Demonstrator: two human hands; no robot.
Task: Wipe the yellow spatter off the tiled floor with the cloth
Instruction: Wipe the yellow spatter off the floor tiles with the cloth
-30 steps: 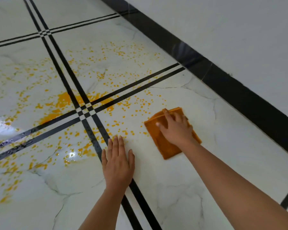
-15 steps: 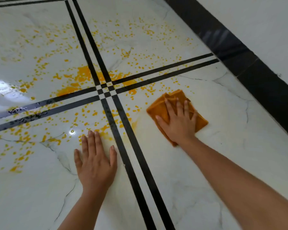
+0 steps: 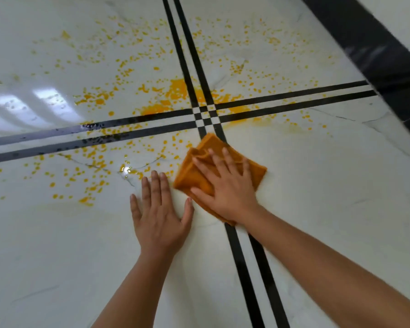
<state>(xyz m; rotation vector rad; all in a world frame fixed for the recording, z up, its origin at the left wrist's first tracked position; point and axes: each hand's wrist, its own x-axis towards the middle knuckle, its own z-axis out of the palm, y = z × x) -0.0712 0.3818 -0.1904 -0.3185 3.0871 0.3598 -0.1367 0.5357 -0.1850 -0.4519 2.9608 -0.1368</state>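
An orange cloth [image 3: 200, 171] lies flat on the white marble tiled floor [image 3: 317, 197], just below the crossing of the double black tile lines [image 3: 205, 113]. My right hand [image 3: 227, 188] presses on it, palm down, fingers spread. My left hand [image 3: 160, 216] rests flat on the bare floor beside the cloth, holding nothing. Yellow spatter [image 3: 175, 88] covers the tiles above and left of the cloth, densest by the crossing, with scattered drops [image 3: 92, 162] to the left. Faint yellow smears mark the tile right of the crossing.
A wide black border strip [image 3: 376, 58] runs diagonally along the upper right, with pale floor beyond it. Window glare [image 3: 33, 100] reflects off the wet tile at the left. The double black line [image 3: 253, 275] continues toward me between my forearms.
My right hand has slid the cloth leftward, from the right tile onto the black lines below the crossing. The drops right of the crossing have become smears. The view has shifted.
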